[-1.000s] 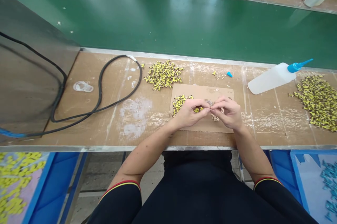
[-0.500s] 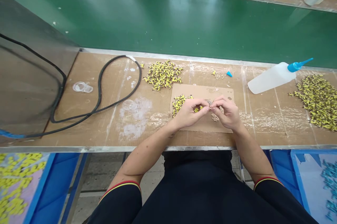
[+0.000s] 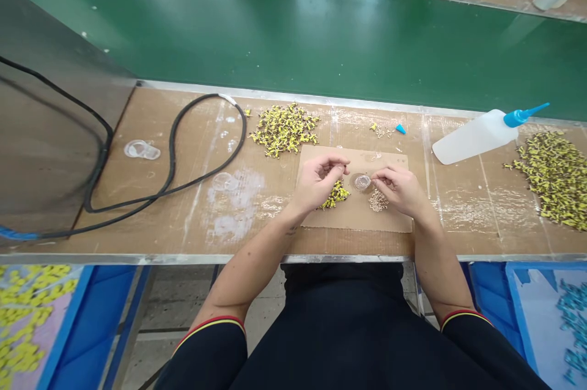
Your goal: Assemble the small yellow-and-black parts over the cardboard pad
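My left hand (image 3: 316,182) hovers over the left part of a cardboard sheet (image 3: 358,220), thumb and fingers pinched; whatever is between the tips is too small to make out. Under and beside it lies a small pile of yellow-and-dark pieces (image 3: 337,194), partly hidden by the hand. My right hand (image 3: 400,187) is closed in a pinch at the right rim of a small clear round dish (image 3: 361,182). What its fingertips hold, if anything, is too tiny to name. Just below the dish is a little heap of tiny pale pieces (image 3: 378,200), close to my right fingers.
Behind the sheet lies a larger yellow pile (image 3: 285,129). A white squeeze bottle (image 3: 474,136) with a blue nozzle lies at right, near another big yellow pile (image 3: 557,179). A small blue cap (image 3: 400,129) sits at the back. A black cable (image 3: 173,151) loops at left.
My hands were together at the fingertips over the sheet. Now they are apart, left hand moved left and right hand slightly right, and the clear dish between them shows.
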Tool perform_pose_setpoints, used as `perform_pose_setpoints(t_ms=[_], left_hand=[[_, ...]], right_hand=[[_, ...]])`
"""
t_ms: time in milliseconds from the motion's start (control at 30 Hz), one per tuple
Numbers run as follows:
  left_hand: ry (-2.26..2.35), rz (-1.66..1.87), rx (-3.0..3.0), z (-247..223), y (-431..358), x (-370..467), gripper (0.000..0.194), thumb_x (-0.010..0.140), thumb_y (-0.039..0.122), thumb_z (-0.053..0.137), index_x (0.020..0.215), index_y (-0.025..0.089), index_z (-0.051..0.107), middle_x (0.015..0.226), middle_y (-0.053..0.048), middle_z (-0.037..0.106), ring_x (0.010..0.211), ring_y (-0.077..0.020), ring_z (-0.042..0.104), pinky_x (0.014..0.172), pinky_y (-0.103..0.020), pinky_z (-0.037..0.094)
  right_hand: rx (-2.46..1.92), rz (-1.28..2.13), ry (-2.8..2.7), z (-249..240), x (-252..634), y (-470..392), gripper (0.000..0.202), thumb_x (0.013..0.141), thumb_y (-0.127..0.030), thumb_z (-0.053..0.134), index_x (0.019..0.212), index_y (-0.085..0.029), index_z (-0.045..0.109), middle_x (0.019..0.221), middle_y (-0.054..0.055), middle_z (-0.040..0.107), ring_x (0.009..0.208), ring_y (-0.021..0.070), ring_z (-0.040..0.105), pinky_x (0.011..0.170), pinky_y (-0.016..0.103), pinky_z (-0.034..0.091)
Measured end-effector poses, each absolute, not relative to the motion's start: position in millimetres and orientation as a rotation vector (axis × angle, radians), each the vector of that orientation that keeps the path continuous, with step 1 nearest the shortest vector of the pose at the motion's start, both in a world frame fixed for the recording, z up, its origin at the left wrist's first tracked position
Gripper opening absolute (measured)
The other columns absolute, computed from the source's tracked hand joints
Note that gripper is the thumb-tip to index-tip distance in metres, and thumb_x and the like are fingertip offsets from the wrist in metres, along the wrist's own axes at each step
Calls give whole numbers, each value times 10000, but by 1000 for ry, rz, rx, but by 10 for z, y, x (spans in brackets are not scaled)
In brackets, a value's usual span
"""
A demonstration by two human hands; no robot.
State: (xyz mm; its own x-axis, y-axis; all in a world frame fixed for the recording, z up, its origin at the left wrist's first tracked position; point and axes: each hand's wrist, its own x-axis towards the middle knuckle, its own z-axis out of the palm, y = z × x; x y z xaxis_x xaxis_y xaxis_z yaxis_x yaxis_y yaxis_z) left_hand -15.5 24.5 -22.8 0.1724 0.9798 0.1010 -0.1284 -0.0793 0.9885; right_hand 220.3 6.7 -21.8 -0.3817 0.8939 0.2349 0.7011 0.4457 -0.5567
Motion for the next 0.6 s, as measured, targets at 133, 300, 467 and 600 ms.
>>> perform_pose_setpoints(t_ms=[133, 300, 467, 600], left_hand=[[966, 1205, 1268, -231, 238, -144, 229, 850, 260, 726, 1052, 152, 742, 870, -73, 793, 849, -172, 773, 748, -264, 598], [972, 1203, 1248, -262, 244, -131, 167, 846, 248, 722, 970, 145, 764, 919, -93, 809, 845, -171, 769, 784, -288, 616], [984, 1200, 1284, -245, 244, -132, 127, 843, 230, 715, 926, 143, 752, 896, -77, 790, 790, -147, 739, 761, -275, 599], [977, 1201, 1274, -239, 246, -135, 106, 833, 220, 717, 910, 147, 720, 864, -53, 757, 768, -143, 741, 731, -262, 590]], right_hand=[[-1361, 502, -2198, -235, 2182, 59, 157, 971, -230, 598, 892, -216, 732, 844, 50, 729, 689, 175, 637, 662, 303, 478], [-1381, 493, -2211, -236, 2175, 58, 171, 975, -231, 584, 906, -218, 740, 869, 58, 740, 723, 190, 659, 685, 310, 485], [-1393, 495, -2209, -242, 2171, 60, 179, 979, -241, 581, 914, -213, 745, 868, 62, 738, 733, 194, 665, 682, 311, 484], [-1395, 501, -2209, -257, 2174, 61, 180, 983, -237, 578, 922, -219, 746, 884, 63, 740, 751, 196, 671, 688, 311, 481]])
